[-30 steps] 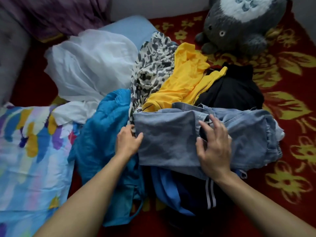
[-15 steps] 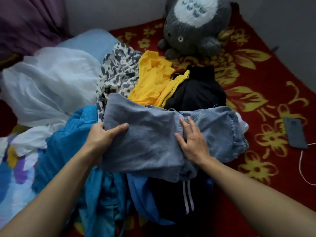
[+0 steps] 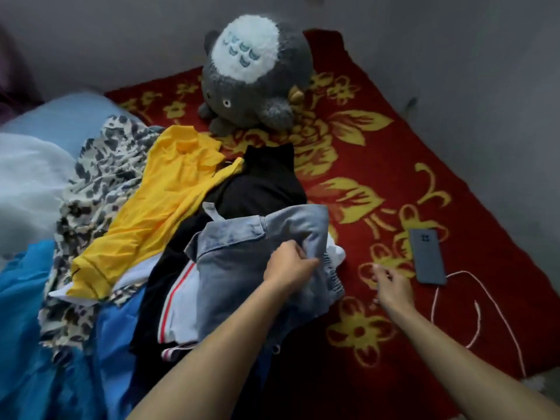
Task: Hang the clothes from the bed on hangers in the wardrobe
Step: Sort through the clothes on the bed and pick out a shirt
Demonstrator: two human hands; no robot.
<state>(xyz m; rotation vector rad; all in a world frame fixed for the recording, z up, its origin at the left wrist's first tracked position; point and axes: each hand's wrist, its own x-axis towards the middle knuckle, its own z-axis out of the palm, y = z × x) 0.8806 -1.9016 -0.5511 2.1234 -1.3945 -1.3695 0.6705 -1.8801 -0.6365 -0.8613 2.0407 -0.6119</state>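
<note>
Off comes the right hand (image 3: 391,287), now hovering loose-fingered over the red blanket (image 3: 394,177), while the left hand (image 3: 289,265) pinches the denim garment (image 3: 236,256) at the right edge of the clothes pile (image 3: 157,204).

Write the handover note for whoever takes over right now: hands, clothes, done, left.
Left hand: grips the jeans on top of the pile.
Right hand: holds nothing, fingers loose, over the blanket beside the pile; blurred.
Clothes: yellow shirt, black top, spotted cloth and blue cloth lie heaped on the blanket.
Done: nothing hung that shows; no hanger or wardrobe in view.
Left: lift the jeans, hang them, then the rest. Mind the phone and cable on the right.
</note>
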